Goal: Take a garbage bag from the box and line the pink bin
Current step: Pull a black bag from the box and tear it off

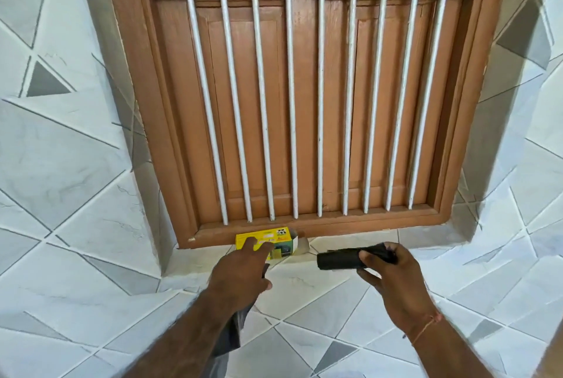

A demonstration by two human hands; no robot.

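A yellow garbage-bag box (275,237) lies on its side on the tiled sill, its open end facing right. My left hand (240,274) reaches over it with fingertips on its front face. A loose dark grey garbage bag (233,332) is pinched under that hand's thumb and hangs down below my forearm. To the right of the box, my right hand (393,283) grips a black roll of garbage bags (338,260) by its right end, just above the sill. The pink bin is not in view.
A brown wooden shutter with white vertical bars (292,103) stands right behind the box. The sill (320,289) and the side walls (61,149) are covered in white and grey tiles. A thin cord is tied around my right wrist.
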